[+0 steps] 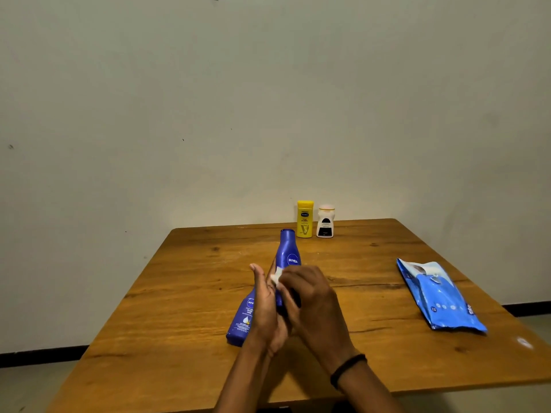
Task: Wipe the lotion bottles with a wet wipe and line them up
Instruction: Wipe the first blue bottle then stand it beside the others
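My left hand [265,311] holds a blue Nivea bottle [287,251] tilted, cap pointing away from me, above the table. Against that bottle's side my right hand [313,302] presses a small white wet wipe [276,277]. A second blue Nivea bottle [243,320] lies on the table just left of my left hand, partly hidden by it. A yellow lotion bottle [304,219] and a white bottle with a dark label [325,222] stand upright side by side at the table's far edge.
A blue pack of wet wipes [441,296] lies flat on the right side of the wooden table [179,293]. A plain wall rises right behind the far edge. A black band circles my right wrist.
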